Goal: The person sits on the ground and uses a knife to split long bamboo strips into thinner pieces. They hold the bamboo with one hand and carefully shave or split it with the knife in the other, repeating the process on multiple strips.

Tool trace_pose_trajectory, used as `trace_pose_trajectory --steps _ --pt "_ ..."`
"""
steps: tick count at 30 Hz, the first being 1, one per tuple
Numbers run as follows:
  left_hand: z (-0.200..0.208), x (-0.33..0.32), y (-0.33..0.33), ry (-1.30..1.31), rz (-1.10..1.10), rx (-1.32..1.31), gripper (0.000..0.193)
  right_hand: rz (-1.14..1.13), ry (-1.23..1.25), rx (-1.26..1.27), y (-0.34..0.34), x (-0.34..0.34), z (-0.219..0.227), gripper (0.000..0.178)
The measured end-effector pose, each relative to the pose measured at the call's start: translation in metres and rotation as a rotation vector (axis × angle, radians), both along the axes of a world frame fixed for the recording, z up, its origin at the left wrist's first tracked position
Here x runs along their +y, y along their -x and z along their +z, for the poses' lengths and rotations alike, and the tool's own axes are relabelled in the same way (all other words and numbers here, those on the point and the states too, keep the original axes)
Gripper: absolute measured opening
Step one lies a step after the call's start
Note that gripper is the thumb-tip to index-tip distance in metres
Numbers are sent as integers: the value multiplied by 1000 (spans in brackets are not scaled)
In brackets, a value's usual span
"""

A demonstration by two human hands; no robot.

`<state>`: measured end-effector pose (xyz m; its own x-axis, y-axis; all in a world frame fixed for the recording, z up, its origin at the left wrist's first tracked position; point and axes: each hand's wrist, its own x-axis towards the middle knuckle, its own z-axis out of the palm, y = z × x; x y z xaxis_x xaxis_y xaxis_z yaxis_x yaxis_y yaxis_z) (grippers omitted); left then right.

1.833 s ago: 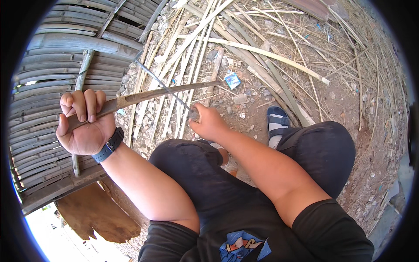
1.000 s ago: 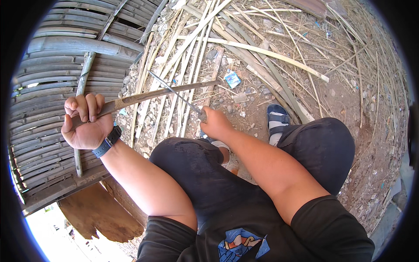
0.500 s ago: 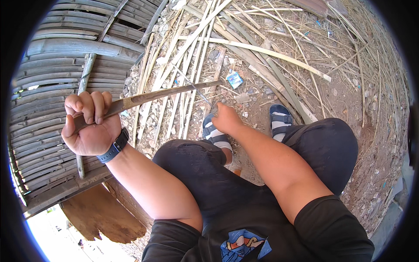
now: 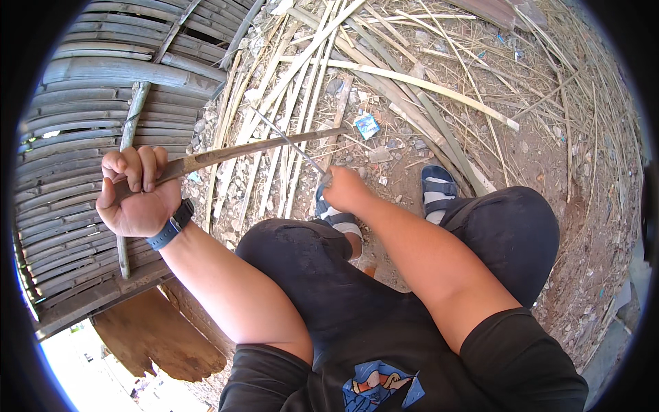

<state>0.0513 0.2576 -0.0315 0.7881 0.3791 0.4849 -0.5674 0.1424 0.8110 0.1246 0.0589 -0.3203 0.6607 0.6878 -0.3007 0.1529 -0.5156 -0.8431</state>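
My left hand (image 4: 143, 199) is closed around one end of a long, brown bamboo strip (image 4: 237, 150), with a watch on that wrist. The strip slants out to the right, and its far end hangs free above the ground. In front of my knees, my right hand (image 4: 344, 188) is wrapped round the handle of a long, thin knife (image 4: 300, 154). Its narrow grey blade points up and to the left and crosses the strip in its outer half. The fist hides the knife's handle.
Many split bamboo strips (image 4: 302, 103) lie across the stony ground, near a small blue packet (image 4: 367, 126). A slatted bamboo wall or panel (image 4: 75, 161) stands at left. My feet, in strapped sandals (image 4: 438, 191), are just past my right hand. Dry stalks (image 4: 597, 117) litter the right side.
My right hand has shifted slightly left, and the knife's blade has slid up and left across the strip. My left hand holds the strip in nearly the same place.
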Motion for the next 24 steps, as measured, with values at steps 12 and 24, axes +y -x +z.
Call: trace_pose_trajectory --steps 12,24 --pt "5 -25 -11 20 -54 15 23 23 -296 23 4 3 49 42" --pt "4 -19 -7 32 -32 -5 21 33 -268 35 10 10 91 44"
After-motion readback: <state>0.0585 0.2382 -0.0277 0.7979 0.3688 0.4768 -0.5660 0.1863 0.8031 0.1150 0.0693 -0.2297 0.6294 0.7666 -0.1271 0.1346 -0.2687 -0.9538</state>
